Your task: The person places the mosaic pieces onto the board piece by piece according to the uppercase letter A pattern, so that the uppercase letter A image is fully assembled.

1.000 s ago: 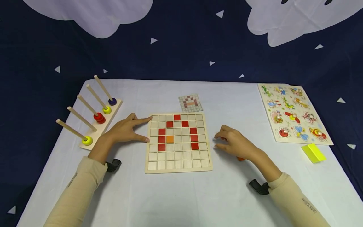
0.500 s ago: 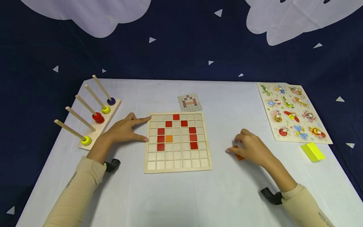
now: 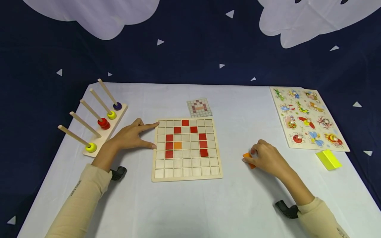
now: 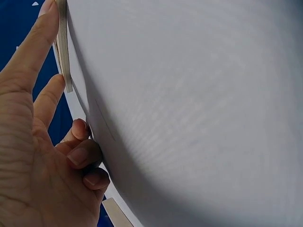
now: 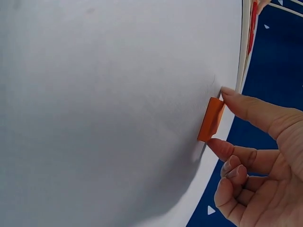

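A wooden grid board (image 3: 187, 163) lies flat in the middle of the table, with several red tiles (image 3: 169, 145) and one orange tile (image 3: 177, 145) in its squares. My left hand (image 3: 129, 135) touches the board's left edge with outstretched thumb and index finger; its other fingers are curled in the left wrist view. To the right of the board, my right hand (image 3: 267, 158) pinches an orange block (image 5: 211, 119) between thumb and index fingertips at the table surface. Whether this block is one piece or stacked tiles, I cannot tell.
A small pattern card (image 3: 199, 107) lies behind the board. At the left stands a peg rack (image 3: 102, 135) with coloured rings. An insect puzzle board (image 3: 311, 120) and a folded yellow piece (image 3: 328, 160) lie at the right.
My right hand has moved right and slightly toward me, from beside the board to the orange block, and its thumb and index finger have closed on it. The left hand stays put.
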`<state>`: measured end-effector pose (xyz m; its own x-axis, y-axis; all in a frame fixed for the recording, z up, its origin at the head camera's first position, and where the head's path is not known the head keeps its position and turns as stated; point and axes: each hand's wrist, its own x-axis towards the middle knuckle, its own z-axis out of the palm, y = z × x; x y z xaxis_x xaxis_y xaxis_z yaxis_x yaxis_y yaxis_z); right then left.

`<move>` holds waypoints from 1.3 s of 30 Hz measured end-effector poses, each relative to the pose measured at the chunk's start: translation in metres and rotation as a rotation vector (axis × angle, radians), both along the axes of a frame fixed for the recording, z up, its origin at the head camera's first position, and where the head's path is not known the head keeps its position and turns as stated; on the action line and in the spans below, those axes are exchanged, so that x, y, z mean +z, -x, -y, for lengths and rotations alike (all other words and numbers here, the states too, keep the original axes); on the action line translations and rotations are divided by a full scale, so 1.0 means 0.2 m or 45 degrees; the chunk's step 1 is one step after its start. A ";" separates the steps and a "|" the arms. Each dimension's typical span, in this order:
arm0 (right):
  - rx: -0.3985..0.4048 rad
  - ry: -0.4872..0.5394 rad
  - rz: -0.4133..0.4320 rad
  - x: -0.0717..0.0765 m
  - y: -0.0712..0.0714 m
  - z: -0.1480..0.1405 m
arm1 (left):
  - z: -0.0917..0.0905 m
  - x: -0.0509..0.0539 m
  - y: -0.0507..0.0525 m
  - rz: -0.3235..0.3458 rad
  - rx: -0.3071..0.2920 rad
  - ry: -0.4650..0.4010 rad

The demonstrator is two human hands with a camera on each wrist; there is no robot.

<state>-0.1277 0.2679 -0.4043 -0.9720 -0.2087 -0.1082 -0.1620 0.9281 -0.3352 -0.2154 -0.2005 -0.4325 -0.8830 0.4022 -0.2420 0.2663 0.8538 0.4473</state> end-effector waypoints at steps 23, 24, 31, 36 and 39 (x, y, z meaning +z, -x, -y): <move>0.160 0.109 -0.114 0.00 0.06 0.12 | -0.01 0.01 0.01 0.003 -0.012 -0.014; 0.170 0.116 -0.117 0.00 0.07 0.14 | -0.01 0.01 0.01 0.004 -0.011 -0.014; 0.235 0.158 -0.120 0.03 0.11 0.25 | -0.01 0.01 0.00 0.011 0.001 -0.012; 0.306 0.175 -0.134 0.05 0.15 0.34 | 0.00 0.01 0.00 0.009 0.000 -0.013; 0.351 0.184 -0.131 0.06 0.17 0.40 | 0.00 0.01 0.00 0.009 0.004 -0.021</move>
